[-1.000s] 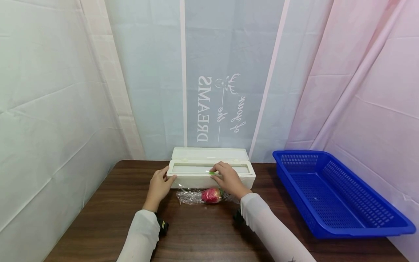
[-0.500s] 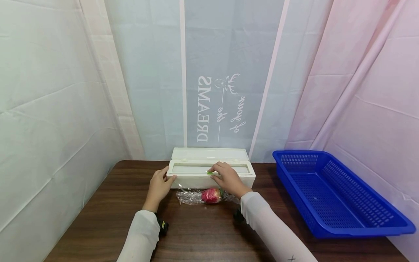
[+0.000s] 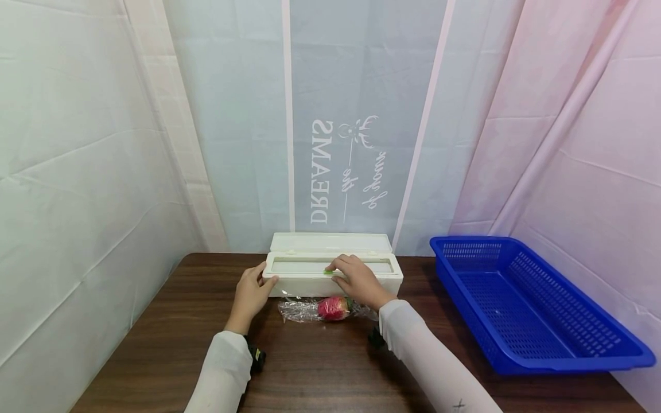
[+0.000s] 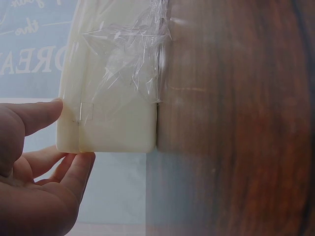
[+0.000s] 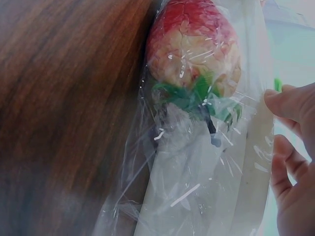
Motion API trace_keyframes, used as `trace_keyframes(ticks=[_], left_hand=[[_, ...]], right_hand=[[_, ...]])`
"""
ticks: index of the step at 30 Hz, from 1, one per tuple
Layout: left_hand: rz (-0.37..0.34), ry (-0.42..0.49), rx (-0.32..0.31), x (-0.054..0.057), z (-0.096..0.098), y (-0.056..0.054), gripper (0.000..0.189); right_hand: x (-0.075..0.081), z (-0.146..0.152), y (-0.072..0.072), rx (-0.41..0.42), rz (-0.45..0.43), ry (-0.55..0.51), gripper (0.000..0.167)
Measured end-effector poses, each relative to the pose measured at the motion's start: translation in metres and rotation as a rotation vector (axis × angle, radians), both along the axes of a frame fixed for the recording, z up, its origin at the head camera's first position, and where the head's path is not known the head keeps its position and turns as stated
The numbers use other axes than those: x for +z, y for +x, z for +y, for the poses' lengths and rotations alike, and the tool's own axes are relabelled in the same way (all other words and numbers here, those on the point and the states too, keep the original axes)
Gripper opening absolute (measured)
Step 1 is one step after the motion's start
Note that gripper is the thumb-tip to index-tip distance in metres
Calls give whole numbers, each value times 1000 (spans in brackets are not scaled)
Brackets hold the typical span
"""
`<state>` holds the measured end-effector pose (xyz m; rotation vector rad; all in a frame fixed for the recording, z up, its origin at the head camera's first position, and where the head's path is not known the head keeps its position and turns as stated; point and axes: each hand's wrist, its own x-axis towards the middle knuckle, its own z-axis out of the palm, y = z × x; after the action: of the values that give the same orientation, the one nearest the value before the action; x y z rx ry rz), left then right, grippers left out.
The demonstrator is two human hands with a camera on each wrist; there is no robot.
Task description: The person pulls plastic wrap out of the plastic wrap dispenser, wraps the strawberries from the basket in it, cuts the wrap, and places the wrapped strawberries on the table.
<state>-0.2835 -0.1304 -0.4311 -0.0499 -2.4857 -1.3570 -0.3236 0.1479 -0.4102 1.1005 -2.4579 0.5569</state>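
Two bare hands on long white box (image 3: 296, 285), which lies on dark wood table (image 3: 315, 373), lid (image 3: 330, 242) raised at back. Left hand (image 3: 250, 293) grips box's left end, thumb in front, fingers round end. Right hand (image 3: 360, 282) pinches green tab (image 3: 329, 272) at box's top front edge, thumb and forefinger about it. Red fruit-like thing (image 3: 333, 308) in clear film (image 3: 300, 310) lies just before box; blue basket (image 3: 521, 312) well apart, right.

Cloth-walled booth (image 3: 93, 143), wood-grain table (image 3: 315, 373)
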Motion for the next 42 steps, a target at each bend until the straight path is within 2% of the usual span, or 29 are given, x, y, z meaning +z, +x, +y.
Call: trace_keyframes(ticks=[5, 11, 31, 42], left_hand=[[0, -1, 1, 1, 0, 1, 61], [16, -7, 11, 1, 1, 2, 60], [-24, 4, -5, -1, -2, -1, 63], [-21, -10, -4, 0, -2, -1, 63]], right_hand=[[1, -1, -1, -5, -23, 25, 21], [1, -1, -2, 14, -4, 39, 23], [6, -2, -2, 50, -18, 82, 33], [9, -4, -1, 44, -25, 103, 38]])
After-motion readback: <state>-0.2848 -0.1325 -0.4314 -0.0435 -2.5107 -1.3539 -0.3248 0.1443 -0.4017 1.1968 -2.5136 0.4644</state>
